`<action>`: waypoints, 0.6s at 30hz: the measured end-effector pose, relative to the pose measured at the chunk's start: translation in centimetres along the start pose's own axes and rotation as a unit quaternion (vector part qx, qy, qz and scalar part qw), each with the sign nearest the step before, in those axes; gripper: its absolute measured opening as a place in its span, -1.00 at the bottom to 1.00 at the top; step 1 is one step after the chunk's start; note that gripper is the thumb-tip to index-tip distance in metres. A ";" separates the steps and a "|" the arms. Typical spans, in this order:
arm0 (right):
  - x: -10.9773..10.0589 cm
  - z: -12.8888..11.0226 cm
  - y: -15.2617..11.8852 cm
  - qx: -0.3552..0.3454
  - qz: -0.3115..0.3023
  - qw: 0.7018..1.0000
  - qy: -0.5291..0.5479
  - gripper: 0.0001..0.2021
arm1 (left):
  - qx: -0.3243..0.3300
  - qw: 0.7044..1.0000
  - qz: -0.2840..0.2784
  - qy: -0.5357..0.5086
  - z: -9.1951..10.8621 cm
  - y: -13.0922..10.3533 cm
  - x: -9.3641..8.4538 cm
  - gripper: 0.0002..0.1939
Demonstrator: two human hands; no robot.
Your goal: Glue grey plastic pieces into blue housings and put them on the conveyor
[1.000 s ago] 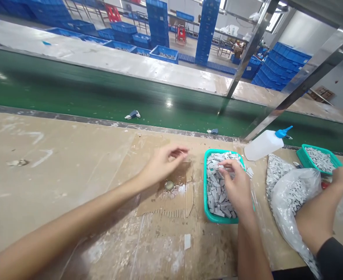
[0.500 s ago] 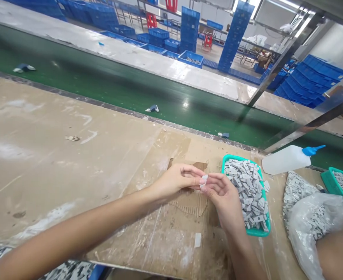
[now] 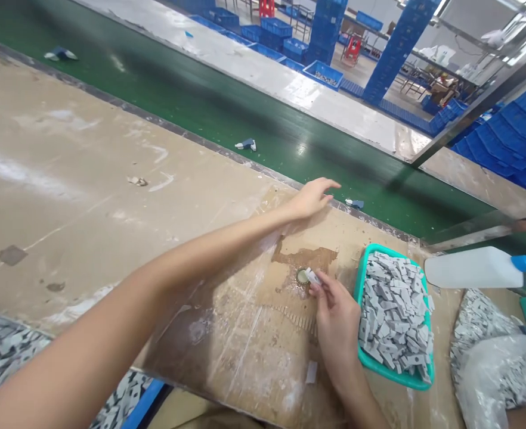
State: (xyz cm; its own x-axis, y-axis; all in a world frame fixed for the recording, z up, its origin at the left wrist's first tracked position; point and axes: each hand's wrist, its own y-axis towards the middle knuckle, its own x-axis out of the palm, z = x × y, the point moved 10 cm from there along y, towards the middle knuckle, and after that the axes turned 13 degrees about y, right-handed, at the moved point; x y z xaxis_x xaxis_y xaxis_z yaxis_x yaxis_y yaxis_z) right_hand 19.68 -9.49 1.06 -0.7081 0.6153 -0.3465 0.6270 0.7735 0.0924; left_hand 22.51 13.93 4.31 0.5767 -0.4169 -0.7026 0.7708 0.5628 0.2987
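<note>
My right hand [image 3: 336,310] pinches a small light-grey plastic piece [image 3: 312,276] between thumb and fingers. Just left of that piece, a small round cap-like dish [image 3: 302,276] lies on a worn cardboard patch [image 3: 285,292]. My left hand [image 3: 315,198] is stretched out over the far edge of the table, fingers apart and holding nothing. Close to its fingertips, a small dark-blue and white part [image 3: 355,204] lies on the green belt [image 3: 281,140]. Beside my right hand stands a teal basket [image 3: 362,286] heaped with similar grey pieces [image 3: 395,310].
A white squeeze bottle [image 3: 473,267] with a blue nozzle lies behind a clear bag [image 3: 491,369] of grey pieces on the right. More blue-white parts [image 3: 246,145] sit along the belt. A metal post [image 3: 460,119] rises at right. A blue crate [image 3: 149,405] of pieces stands lower left.
My left hand has left the grey piece and reached forward to the belt's edge. My right hand keeps the piece, now low beside the round dish. The view has shifted.
</note>
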 end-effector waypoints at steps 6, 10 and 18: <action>0.6 -1.5 -0.2 -0.108 -0.003 0.989 -0.102 -0.73 | 0.064 0.984 -0.084 0.145 0.6 4.9 6.7 -0.56; 0.8 -2.1 -0.3 -0.142 -0.020 0.981 -0.129 -0.72 | 0.041 0.980 -0.068 0.183 0.7 5.9 7.8 -0.71; 1.0 -2.6 -0.6 -0.161 -0.032 0.977 -0.137 -0.72 | -0.059 0.997 -0.028 0.050 -1.3 5.7 5.6 -0.76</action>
State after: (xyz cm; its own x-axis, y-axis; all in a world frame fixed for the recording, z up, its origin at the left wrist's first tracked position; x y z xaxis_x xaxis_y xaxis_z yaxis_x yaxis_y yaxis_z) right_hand 17.73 -8.95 3.11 -0.6012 0.5346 -0.5939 0.4189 0.8438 0.3355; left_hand 29.74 15.77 1.25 0.4987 -0.3805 -0.7788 0.7609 0.6226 0.1831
